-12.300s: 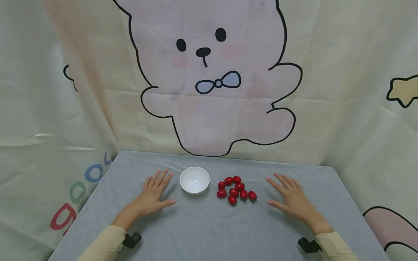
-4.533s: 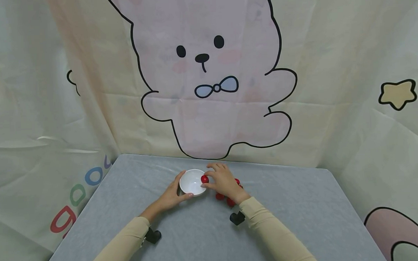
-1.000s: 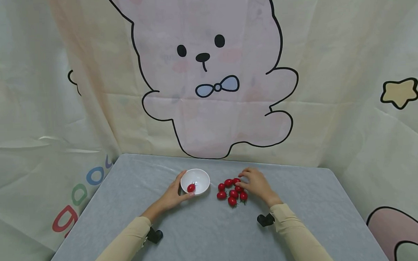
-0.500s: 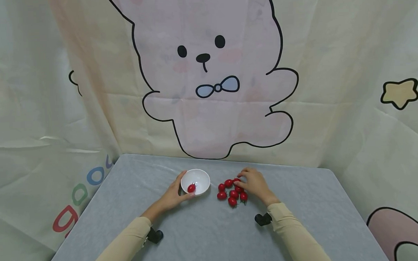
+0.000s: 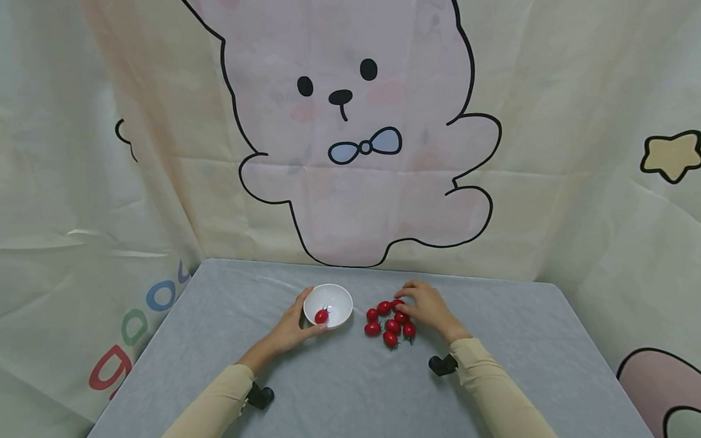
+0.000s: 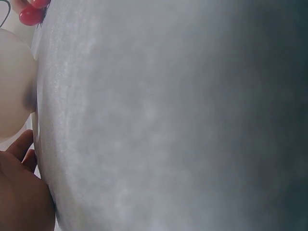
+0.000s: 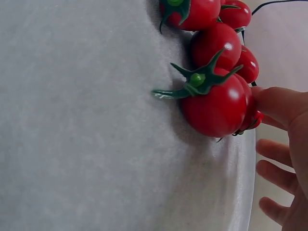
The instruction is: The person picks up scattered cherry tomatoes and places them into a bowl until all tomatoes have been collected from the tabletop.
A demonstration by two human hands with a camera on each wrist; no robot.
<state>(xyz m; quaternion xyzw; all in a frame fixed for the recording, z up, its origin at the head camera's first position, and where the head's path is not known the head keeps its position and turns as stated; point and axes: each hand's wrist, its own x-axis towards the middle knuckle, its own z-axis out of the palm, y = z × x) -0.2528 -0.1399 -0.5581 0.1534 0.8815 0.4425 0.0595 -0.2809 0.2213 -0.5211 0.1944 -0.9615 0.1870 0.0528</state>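
Note:
My left hand [image 5: 286, 331] grips the side of a small white bowl [image 5: 338, 299], thumb at the near rim and fingers round the left side. One red cherry tomato [image 5: 322, 316] lies inside it. In the left wrist view the bowl's outer wall [image 6: 14, 86] stands just beyond the fingers. To the right, my right hand [image 5: 429, 308] reaches into a cluster of cherry tomatoes [image 5: 392, 326]. Its thumb and forefinger pinch a tomato [image 5: 396, 304] at the back of the cluster. In the right wrist view a nearer tomato [image 7: 216, 108] with a green calyx partly hides that grip.
A grey cloth covers the table [image 5: 345, 393], and its back edge meets a printed curtain [image 5: 536, 225] with a cartoon bear. Dark wrist cameras sit under both sleeves. The bowl stands a short way left of the tomatoes.
Earlier both hands lay apart; then the left took the bowl and the right held a tomato over it. That tomato now lies inside, and the right hand is back at the cluster, almost still this last second.

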